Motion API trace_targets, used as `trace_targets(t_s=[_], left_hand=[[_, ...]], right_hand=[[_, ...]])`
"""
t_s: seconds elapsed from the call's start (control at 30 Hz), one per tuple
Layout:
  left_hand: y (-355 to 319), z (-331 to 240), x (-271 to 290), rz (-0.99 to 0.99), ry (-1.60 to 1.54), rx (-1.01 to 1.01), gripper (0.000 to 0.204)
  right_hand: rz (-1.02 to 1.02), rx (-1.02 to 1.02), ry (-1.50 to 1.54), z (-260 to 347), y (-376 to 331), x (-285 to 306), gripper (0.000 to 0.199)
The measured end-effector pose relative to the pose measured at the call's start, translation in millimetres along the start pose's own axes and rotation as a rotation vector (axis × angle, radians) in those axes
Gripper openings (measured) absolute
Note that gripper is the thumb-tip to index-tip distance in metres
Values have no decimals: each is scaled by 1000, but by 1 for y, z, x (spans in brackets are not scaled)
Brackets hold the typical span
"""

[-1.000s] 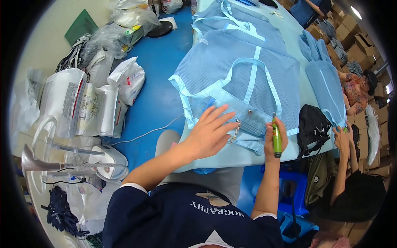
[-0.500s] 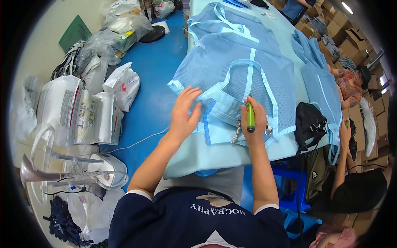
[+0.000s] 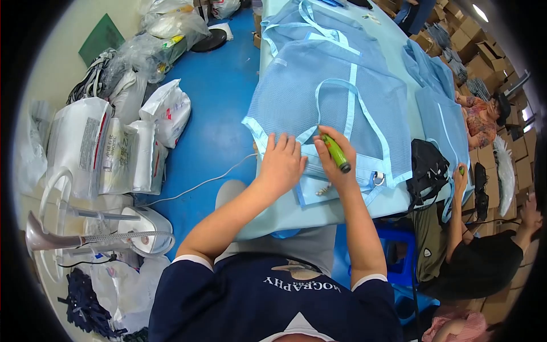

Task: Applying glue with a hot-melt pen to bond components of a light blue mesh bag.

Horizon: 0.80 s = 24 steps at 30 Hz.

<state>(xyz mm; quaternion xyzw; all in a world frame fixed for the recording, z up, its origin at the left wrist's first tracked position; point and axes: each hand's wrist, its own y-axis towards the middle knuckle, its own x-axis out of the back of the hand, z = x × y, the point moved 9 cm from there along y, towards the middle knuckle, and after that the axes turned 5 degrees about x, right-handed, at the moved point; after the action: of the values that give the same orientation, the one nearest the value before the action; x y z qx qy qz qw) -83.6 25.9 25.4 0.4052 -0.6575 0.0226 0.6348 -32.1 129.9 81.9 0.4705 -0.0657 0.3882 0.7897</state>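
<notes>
A light blue mesh bag [image 3: 285,85] with paler blue trim lies flat on the table before me. My left hand [image 3: 283,161] rests on the trim at the bag's near left side, fingers stretched forward and pressed to the cloth. Just to its right, my right hand [image 3: 340,157] grips a green-handled tool [image 3: 335,153] with a dark end toward me. Its far tip is hard to make out beside the foot of the looped strap [image 3: 354,94]. A metal ring [image 3: 378,178] shows on the bag's near right part, and a small beaded piece [image 3: 323,190] lies below my right hand.
More blue mesh bags lie farther up the pale blue table [image 3: 250,228] and along its right side. A black bag [image 3: 427,171] sits at the right edge. A co-worker's hand [image 3: 460,179] is beyond it. At left stand a garment steamer [image 3: 145,231] and plastic-wrapped packs [image 3: 80,148].
My left hand has come down and right onto the bag's trim. My right hand has shifted a little left and upward, tilting the green tool. The bag has slid slightly to the right.
</notes>
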Motion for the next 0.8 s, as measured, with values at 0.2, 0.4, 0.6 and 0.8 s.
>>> trace_targets(t_s=[0.2,0.4,0.6,0.8], left_hand=[[-32,-8,19,-64,-202,112,39],[-40,2,25,-106,-360,155,43],[-41,2,22,-118,-355,168,44],[-42,1,22,-133,-342,173,44]], right_hand=[[151,-399,431,-41,-29,-42,16],[64,-517,380,-45,-43,-33,15],[173,-514,364,-40,-46,-41,13],[169,-479,397,-38,-42,-40,14]])
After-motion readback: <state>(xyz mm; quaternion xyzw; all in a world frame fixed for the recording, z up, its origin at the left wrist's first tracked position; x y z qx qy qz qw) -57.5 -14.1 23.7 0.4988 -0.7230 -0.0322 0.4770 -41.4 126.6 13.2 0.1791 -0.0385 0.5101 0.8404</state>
